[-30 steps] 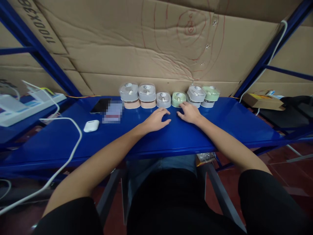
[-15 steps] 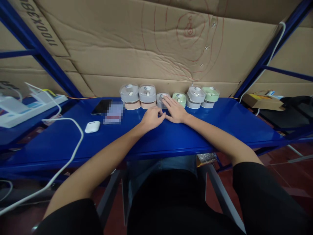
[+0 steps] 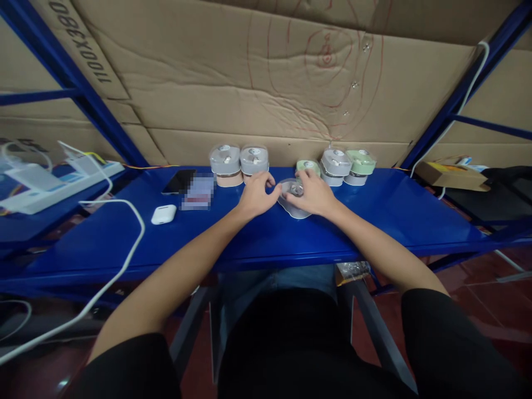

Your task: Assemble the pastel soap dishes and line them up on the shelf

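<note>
A small grey container with a clear lid sits tilted or turned on the blue tabletop in front of me. My right hand is wrapped over its right side, with the thumb on the lid. Just left of it is my left hand, fingers curved and thumb apart, its thumb tip close to the container's left edge; whether it touches I cannot tell. Behind my right hand stands a single green container. Grey-over-peach stacks stand at the left, the second partly behind my left hand.
On the right are a grey stack and a green-topped stack. At left lie a white earbud case, a black phone and a blurred-out item. A white cable crosses the left side. Cardboard backs the blue table.
The grey container has come forward out of the back row, toward me, with my right hand on it. My hands have moved apart slightly. The view has shifted a little.
</note>
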A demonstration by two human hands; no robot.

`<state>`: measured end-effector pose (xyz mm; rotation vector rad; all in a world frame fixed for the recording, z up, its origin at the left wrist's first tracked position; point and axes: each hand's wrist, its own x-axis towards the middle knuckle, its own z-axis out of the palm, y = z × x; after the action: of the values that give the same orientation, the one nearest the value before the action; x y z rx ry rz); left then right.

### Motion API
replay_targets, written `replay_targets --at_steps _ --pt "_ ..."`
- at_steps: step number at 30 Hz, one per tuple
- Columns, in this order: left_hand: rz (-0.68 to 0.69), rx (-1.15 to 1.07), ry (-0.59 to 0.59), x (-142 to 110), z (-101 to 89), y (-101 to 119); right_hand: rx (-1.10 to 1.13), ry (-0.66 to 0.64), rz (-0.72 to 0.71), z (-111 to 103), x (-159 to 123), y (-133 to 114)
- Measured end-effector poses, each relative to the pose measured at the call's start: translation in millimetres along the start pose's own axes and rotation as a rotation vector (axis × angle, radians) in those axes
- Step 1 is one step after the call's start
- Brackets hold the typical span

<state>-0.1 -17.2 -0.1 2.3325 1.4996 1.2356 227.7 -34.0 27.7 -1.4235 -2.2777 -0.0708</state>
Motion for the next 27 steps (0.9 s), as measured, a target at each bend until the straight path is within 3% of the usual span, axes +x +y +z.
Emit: replay_targets --at_steps 3,7,11,14,17,23,27 --pt "0.022 -0.089 -0.053 -0.7 -3.8 -0.9 0.010 -0.194 -0.012 -10.6 -3.5 6.1" --pt "0.102 -0.188 -0.241 -2.1 -6.7 -3.1 0.261 -0.367 -0.300 -21.0 -3.8 20.2" --pt "0.187 -0.249 -0.438 -3.3 -3.7 -6.5 0.320 -0.367 -0.366 -18.0 -1.8 26.5" --pt "0.191 -0.271 -0.464 -4.2 -0.4 -9.4 0.321 -0.367 -0.373 -19.9 0.7 30.3" --pt "0.174 -0.258 -0.445 -4.6 -0.5 -10.7 0.337 -0.377 -0.304 -34.2 3.4 40.8" --pt "0.210 -0.165 -0.484 -6.2 -9.6 -1.5 0.079 -0.440 0.070 -58.6 5.1 81.6" --pt "0.214 -0.188 -0.515 -8.4 -12.7 6.4 0.004 -0.469 0.124 -58.2 2.7 110.5"
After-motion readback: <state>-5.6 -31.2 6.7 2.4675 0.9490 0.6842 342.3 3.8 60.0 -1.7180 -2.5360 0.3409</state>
